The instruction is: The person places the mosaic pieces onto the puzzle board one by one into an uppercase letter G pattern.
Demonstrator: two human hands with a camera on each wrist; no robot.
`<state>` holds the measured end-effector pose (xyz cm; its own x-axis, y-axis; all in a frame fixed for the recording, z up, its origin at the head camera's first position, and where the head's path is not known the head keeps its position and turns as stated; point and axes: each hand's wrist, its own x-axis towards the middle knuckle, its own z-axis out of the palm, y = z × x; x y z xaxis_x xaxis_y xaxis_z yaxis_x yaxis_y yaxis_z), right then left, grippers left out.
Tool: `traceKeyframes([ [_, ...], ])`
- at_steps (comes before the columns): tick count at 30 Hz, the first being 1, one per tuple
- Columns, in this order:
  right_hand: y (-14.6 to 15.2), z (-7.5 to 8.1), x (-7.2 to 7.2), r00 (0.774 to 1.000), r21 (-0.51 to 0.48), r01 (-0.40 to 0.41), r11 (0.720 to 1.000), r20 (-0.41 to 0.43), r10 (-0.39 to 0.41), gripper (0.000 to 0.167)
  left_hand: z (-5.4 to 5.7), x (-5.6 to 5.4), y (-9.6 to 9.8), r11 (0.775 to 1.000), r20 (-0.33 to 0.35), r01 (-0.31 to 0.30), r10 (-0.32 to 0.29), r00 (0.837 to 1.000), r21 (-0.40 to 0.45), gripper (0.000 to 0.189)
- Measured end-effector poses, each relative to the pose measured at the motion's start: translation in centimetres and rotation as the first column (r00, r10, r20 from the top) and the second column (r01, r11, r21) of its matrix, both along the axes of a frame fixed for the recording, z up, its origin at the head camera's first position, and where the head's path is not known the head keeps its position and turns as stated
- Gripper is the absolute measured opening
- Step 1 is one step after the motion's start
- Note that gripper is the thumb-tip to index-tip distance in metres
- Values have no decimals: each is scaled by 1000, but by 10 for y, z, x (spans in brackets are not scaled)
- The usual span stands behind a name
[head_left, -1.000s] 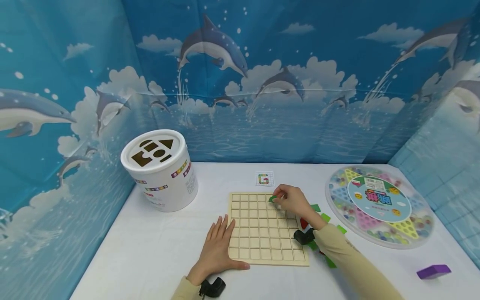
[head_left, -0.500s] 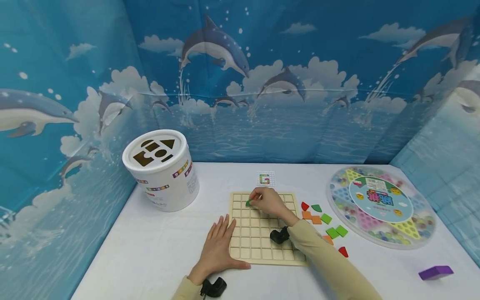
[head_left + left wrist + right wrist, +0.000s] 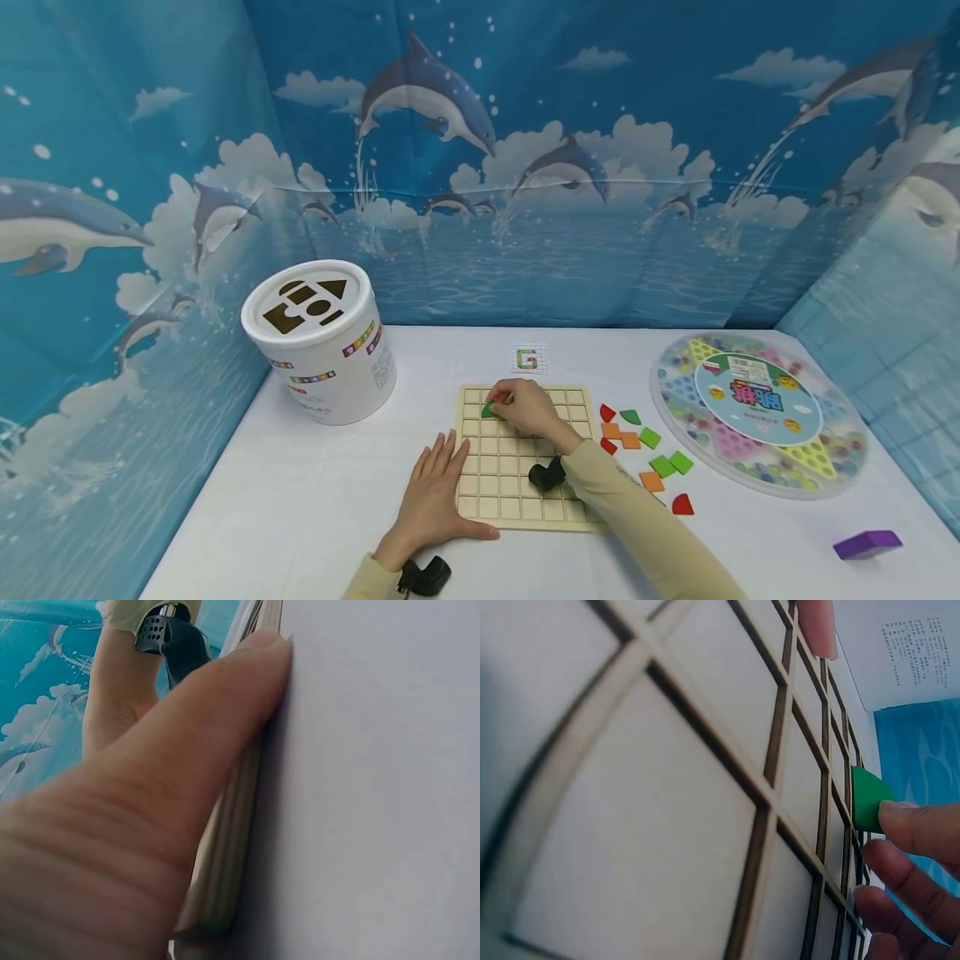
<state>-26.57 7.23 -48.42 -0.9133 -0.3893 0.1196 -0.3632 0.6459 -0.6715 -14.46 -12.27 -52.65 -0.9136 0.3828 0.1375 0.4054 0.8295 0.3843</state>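
My right hand (image 3: pixel 528 408) pinches a green quarter-round tile (image 3: pixel 488 410) at the upper left of the wooden grid board (image 3: pixel 510 485). In the right wrist view this green tile (image 3: pixel 867 798) stands at the grid's ridges, with the thumb or a finger on its rounded side; whether it sits inside a cell I cannot tell. My left hand (image 3: pixel 435 496) lies with straight, spread fingers at the board's lower left corner. Its thumb (image 3: pixel 217 697) touches the board's front edge in the left wrist view.
Several loose tiles lie right of the board: green squares (image 3: pixel 662 466), orange squares (image 3: pixel 631 440), red quarter-rounds (image 3: pixel 682 504) and a green one (image 3: pixel 631 417). Behind the board is a pattern card (image 3: pixel 529 359). A white bucket (image 3: pixel 322 350), a round marble game box (image 3: pixel 757 408) and a purple block (image 3: pixel 867 544) stand around.
My right hand has moved left across the board with the green tile, from the top right part to the upper left. The left hand has stayed in place.
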Motion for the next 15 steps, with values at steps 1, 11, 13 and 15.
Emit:
traceKeyframes([
  [1,0,0,0,1000,10,0,1000,-1,0,4,0,0,0,1000,2,-1,1,1000,1,128],
  [11,0,3,1,998,150,-8,989,-63,17,6,-1,1,-1,1000,7,2,-2,1000,19,128],
  [13,1,4,1,997,178,-1,984,-81,16,8,-1,1,0,1000,2,3,-3,1000,20,128],
  [15,1,5,2,996,194,6,981,-88,11,9,-1,0,0,1000,0,4,-4,1000,22,128],
])
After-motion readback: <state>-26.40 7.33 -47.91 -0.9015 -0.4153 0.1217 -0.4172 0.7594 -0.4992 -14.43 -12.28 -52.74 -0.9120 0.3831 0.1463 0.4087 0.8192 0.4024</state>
